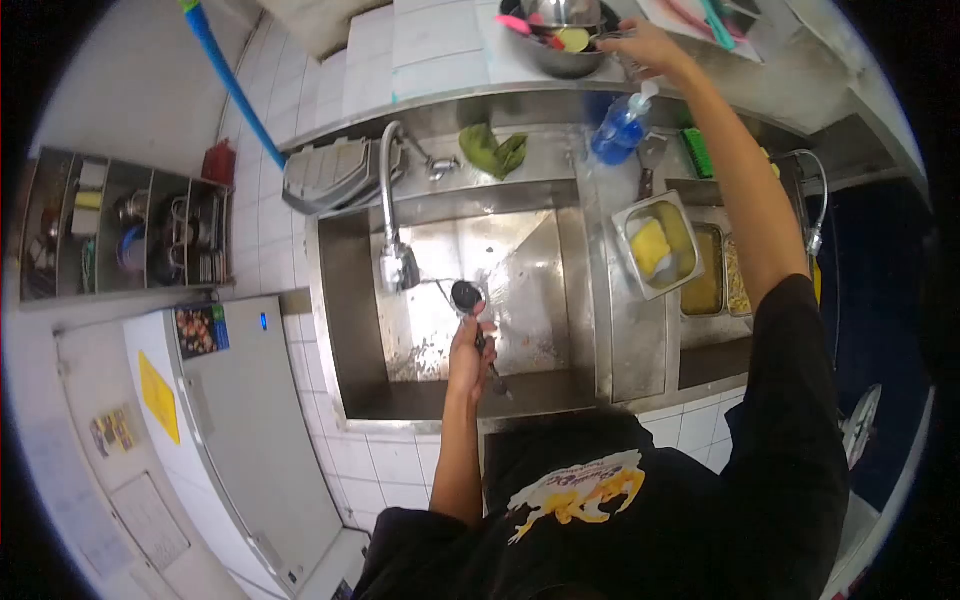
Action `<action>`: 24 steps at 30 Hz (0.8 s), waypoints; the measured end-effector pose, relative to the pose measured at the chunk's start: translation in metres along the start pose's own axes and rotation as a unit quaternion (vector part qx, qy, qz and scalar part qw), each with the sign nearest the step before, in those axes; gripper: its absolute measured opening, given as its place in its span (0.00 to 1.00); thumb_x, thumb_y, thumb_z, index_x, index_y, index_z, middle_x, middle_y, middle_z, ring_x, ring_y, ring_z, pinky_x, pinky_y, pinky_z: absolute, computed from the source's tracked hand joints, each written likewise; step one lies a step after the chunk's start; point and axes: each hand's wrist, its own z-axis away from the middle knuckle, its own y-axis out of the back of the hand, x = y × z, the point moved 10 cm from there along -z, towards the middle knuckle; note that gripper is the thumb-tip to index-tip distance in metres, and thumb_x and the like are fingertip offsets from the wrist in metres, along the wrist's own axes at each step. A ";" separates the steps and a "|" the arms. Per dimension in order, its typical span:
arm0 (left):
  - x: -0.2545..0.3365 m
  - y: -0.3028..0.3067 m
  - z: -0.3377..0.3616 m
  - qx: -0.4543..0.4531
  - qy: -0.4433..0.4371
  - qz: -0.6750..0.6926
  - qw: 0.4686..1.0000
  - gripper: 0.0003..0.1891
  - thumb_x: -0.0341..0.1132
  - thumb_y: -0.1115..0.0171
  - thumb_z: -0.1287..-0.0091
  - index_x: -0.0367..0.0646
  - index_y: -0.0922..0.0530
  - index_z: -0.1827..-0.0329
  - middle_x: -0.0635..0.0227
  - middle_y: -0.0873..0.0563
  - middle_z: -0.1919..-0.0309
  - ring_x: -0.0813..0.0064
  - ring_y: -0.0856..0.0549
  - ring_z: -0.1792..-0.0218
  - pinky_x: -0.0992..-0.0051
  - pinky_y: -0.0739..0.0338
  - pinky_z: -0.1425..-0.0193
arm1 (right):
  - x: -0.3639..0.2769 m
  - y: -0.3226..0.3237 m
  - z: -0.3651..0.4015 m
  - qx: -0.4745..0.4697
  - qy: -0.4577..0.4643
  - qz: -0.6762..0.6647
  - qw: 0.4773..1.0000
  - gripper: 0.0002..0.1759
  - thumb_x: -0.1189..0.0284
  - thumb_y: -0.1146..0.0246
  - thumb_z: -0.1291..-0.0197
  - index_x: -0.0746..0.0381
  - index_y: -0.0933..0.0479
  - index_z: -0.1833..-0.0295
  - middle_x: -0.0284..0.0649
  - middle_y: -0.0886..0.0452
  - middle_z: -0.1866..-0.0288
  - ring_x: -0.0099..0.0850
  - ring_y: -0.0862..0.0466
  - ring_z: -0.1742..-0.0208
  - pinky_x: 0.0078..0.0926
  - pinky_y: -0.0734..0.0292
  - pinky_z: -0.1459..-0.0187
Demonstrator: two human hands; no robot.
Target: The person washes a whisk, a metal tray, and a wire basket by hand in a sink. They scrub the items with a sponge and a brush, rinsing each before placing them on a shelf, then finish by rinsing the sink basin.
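Observation:
My left hand [468, 358] is closed around a black ladle [466, 295] over the sink [520, 290]. The ladle's round dark head points away from me, and its handle runs back below my fingers. Just to the left hangs the curved metal faucet [398, 265]. My right arm stretches to the ledge behind the sink. There my right hand [642, 48] is at the right rim of a metal bowl [568, 68] heaped with utensils, among them a pink-handled one. Its fingers are bent together at the rim; what they pinch is too small to make out.
A blue soap bottle [620, 130] stands under my right forearm. Nearby are a metal container [660, 245] with a yellow sponge [650, 247], a green brush [697, 152] and a scraper [650, 160]. Green cloth [492, 150] and grey trays [340, 172] lie behind the sink.

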 end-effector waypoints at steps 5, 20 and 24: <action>0.021 0.004 -0.032 -0.001 -0.027 0.060 0.998 0.23 0.47 0.51 0.14 0.41 0.27 0.26 0.70 0.17 0.57 0.81 0.26 0.69 0.77 0.28 0.62 | -0.140 0.061 0.162 0.387 0.229 0.142 0.882 0.38 0.62 0.29 0.44 0.60 0.25 0.26 0.63 0.31 0.22 0.55 0.25 0.25 0.43 0.26 0.30; 0.065 0.037 -0.010 0.046 -0.106 -0.082 0.990 0.14 0.48 0.51 0.15 0.51 0.26 0.55 0.80 0.28 0.73 0.86 0.32 0.79 0.81 0.38 0.77 | -0.101 -0.477 0.327 -0.319 -0.060 -0.453 0.830 0.19 0.62 0.38 0.26 0.70 0.19 0.52 0.47 0.13 0.60 0.34 0.11 0.65 0.35 0.17 0.64; 0.075 0.069 -0.038 0.056 -0.172 -0.135 0.974 0.17 0.49 0.54 0.13 0.47 0.24 0.52 0.79 0.28 0.74 0.86 0.31 0.79 0.80 0.40 0.78 | -0.145 -0.460 0.342 -0.362 0.111 -0.395 0.837 0.19 0.63 0.37 0.31 0.71 0.17 0.51 0.52 0.11 0.55 0.36 0.10 0.52 0.40 0.16 0.54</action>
